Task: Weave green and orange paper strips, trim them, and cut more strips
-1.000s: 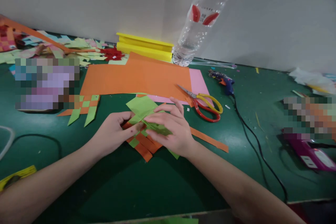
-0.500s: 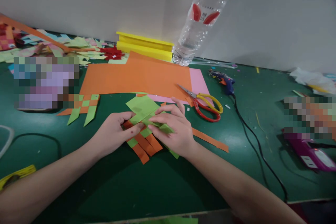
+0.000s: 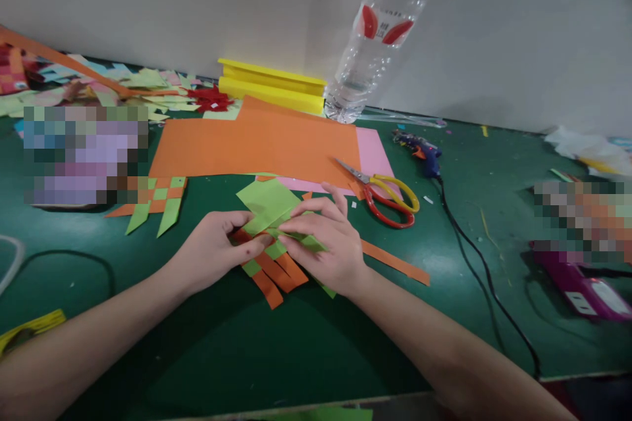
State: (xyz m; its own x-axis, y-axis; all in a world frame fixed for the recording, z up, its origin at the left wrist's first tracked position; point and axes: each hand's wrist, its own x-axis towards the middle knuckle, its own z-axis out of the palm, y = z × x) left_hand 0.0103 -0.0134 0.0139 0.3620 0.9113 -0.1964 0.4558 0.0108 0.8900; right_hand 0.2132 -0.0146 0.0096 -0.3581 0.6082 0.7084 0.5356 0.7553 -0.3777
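Woven paper piece [image 3: 275, 250] held below and left of the scissors [image 3: 366, 179]
The left hand [image 3: 212, 250] pinches its edge between thumb and fingers; the right hand [image 3: 333, 250], nearer the scissors, grips a green strip [image 3: 315, 242] of it.

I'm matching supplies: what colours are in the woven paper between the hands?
Woven paper: green and orange, clearest in the head view.
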